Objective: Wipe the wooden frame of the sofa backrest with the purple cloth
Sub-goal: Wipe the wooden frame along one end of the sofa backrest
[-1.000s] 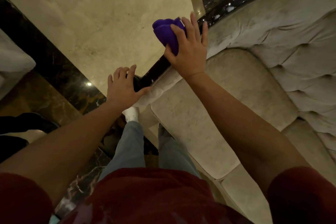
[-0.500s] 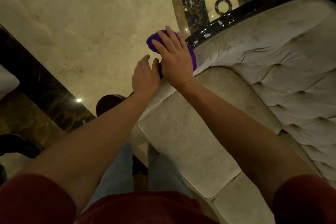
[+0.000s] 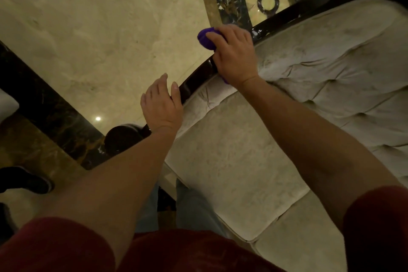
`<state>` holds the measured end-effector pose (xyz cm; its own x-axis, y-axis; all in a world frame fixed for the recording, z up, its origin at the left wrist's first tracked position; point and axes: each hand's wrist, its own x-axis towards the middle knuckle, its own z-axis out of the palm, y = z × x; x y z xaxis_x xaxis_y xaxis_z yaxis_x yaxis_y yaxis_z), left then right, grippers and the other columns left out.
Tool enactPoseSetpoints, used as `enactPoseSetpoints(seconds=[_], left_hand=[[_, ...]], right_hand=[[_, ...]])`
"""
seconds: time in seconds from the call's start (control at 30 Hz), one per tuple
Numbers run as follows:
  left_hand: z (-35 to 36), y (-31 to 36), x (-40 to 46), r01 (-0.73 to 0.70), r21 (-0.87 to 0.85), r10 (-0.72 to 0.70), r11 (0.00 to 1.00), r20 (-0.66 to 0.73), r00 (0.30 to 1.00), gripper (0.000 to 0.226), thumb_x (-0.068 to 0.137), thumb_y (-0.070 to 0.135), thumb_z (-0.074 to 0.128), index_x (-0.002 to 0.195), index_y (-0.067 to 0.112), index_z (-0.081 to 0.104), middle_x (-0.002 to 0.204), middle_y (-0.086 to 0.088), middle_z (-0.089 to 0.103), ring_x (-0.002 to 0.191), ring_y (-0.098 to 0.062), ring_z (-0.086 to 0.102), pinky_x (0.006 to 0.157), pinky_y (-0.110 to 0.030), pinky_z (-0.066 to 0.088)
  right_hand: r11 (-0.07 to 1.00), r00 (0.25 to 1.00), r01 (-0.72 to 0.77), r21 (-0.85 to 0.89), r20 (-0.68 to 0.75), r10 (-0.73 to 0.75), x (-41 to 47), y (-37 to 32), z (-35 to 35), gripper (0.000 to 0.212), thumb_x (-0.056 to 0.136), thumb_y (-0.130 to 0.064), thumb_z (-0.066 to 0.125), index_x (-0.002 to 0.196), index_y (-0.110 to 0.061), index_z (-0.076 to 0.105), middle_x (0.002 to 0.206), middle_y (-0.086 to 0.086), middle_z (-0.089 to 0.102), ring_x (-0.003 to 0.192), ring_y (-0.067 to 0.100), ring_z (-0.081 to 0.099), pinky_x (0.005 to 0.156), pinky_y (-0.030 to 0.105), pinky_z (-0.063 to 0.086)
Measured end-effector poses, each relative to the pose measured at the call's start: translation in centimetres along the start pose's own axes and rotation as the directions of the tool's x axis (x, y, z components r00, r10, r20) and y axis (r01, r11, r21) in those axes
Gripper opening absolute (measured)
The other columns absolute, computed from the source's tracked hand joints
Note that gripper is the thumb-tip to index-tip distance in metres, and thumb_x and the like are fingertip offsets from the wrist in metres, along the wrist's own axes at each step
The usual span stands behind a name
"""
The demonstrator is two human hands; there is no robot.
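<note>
Purple cloth (image 3: 206, 38) pressed by the right hand (image 3: 235, 56) on the dark wooden frame (image 3: 309, 5); left hand (image 3: 162, 106) rests spread, empty. Most frame length apparently remains unwiped.

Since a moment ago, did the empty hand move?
Yes. The left hand moved back down the dark frame, away from the right hand pressing the cloth.

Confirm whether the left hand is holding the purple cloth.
No: the right hand presses the purple cloth on the frame.
</note>
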<state>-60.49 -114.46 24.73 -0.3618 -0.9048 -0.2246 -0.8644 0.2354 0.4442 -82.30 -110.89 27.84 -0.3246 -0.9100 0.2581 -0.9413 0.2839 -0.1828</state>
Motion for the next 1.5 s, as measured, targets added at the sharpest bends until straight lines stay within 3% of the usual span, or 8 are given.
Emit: enactPoseSetpoints(seconds=[0.2,0.4,0.5,0.67,0.87,0.97,1.07,1.5], left_hand=[[-0.9,0.8,0.0,0.014,-0.020,-0.013,1.000,0.049,0.999,0.060,0.107,0.045,0.023,0.148,0.011,0.051,0.148,-0.010,0.058,0.136,-0.029,0.053,0.113,-0.052,0.038],[-1.0,3.9,3.3,-0.024,-0.041,0.030,0.999,0.145,0.989,0.046,0.110,0.032,0.036,0.150,0.012,0.047,0.163,-0.013,0.035,0.146,-0.032,0.037,0.117,-0.051,0.029],[0.4,8.8,5.5,0.092,-0.072,-0.079,0.993,0.171,0.982,0.043,0.110,0.033,0.034,0.146,0.017,0.051,0.156,-0.006,0.043,0.137,-0.029,0.048,0.110,-0.047,0.036],[1.3,9.4,4.5,0.001,0.197,-0.008,0.980,0.034,0.999,0.049,0.110,0.043,0.030,0.139,0.015,0.058,0.141,-0.007,0.059,0.123,-0.028,0.058,0.104,-0.047,0.042],[1.7,9.6,4.6,-0.013,0.235,0.008,0.972,0.022,1.000,0.051,0.109,0.042,0.027,0.133,0.014,0.062,0.133,-0.009,0.065,0.115,-0.030,0.062,0.101,-0.051,0.043],[1.3,10.0,4.8,0.001,0.226,-0.013,0.974,0.052,0.999,0.063,0.107,0.044,0.016,0.111,0.010,0.070,0.098,-0.010,0.072,0.087,-0.030,0.065,0.092,-0.049,0.047],[1.3,9.9,4.8,-0.028,0.205,0.011,0.978,0.084,0.996,0.073,0.106,0.043,0.008,0.083,0.006,0.067,0.061,-0.005,0.052,0.053,-0.025,0.049,0.064,-0.038,0.044],[0.8,9.7,5.2,-0.024,0.136,-0.002,0.990,0.184,0.983,0.068,0.106,0.060,0.021,0.106,0.011,0.068,0.093,-0.011,0.070,0.083,-0.031,0.066,0.071,-0.038,0.047]], right_hand=[[0.997,0.995,-0.059,-0.048,0.074,0.062,0.9,1.1,-0.8,0.039,0.089,-0.018,0.059,0.126,-0.013,0.070,0.131,0.015,0.066,0.123,0.040,0.060,0.106,0.051,0.044],[0.996,0.992,-0.074,-0.048,0.101,0.078,1.7,1.3,-0.6,0.035,0.090,-0.027,0.055,0.118,-0.015,0.073,0.121,0.012,0.069,0.114,0.037,0.063,0.099,0.048,0.044],[0.993,0.992,-0.115,0.017,0.049,0.114,0.9,1.0,-0.6,0.034,0.095,-0.025,0.055,0.123,-0.015,0.072,0.126,0.012,0.068,0.119,0.036,0.061,0.104,0.049,0.042],[0.994,0.995,-0.101,0.027,-0.005,0.101,1.1,2.6,-0.4,0.027,0.100,-0.030,0.062,0.117,-0.015,0.076,0.120,0.013,0.071,0.111,0.037,0.066,0.095,0.048,0.048],[0.995,0.985,-0.055,-0.089,0.157,0.068,3.5,7.3,-1.6,0.035,0.101,-0.035,0.048,0.118,-0.019,0.074,0.120,0.009,0.069,0.111,0.032,0.062,0.099,0.046,0.042],[0.990,0.974,-0.070,-0.124,0.206,0.095,4.1,7.9,-1.9,0.039,0.101,-0.037,0.044,0.120,-0.020,0.072,0.120,0.008,0.069,0.111,0.030,0.061,0.099,0.045,0.042],[0.985,0.974,-0.104,-0.137,0.185,0.129,4.3,8.2,-1.8,0.037,0.099,-0.036,0.047,0.117,-0.019,0.074,0.115,0.008,0.070,0.107,0.030,0.062,0.097,0.045,0.043],[0.939,0.934,-0.227,-0.257,0.216,0.285,4.9,6.9,-1.5,0.046,0.098,-0.042,0.038,0.123,-0.023,0.072,0.126,0.003,0.066,0.118,0.027,0.057,0.104,0.041,0.036]])
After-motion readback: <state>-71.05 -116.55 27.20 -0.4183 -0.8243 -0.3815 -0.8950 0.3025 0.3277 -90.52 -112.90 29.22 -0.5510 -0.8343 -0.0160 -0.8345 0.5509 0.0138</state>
